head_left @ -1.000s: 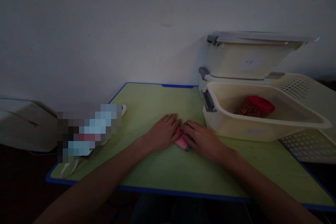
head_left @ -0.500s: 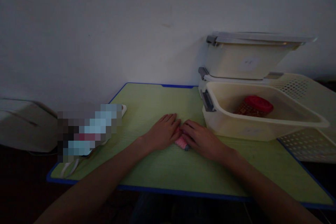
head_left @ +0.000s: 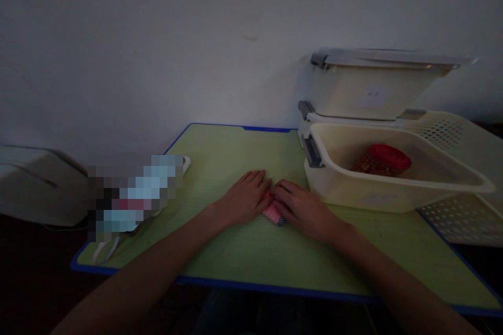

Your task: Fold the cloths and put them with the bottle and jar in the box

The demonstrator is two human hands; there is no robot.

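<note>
On the table's middle lies a small pink textured cloth item [head_left: 272, 212] with a black-and-white checked end; my hands cover most of it, so its kind is unclear. My left hand [head_left: 247, 196] rests palm down, fingers stretched out, with the thumb side against the pink item. From the other side, my right hand [head_left: 301, 207] lies over its edge, fingers loosely bent and not closed round it. The two hands nearly meet at the fingertips.
A cream plastic bin [head_left: 365, 199], its lid [head_left: 393, 57] raised, stands at the right with a red-lidded patterned container [head_left: 387, 159] inside. Behind it is a perforated white basket [head_left: 467, 220]. A blurred-out object [head_left: 145, 188] lies at the left of the green, blue-edged table [head_left: 220, 146].
</note>
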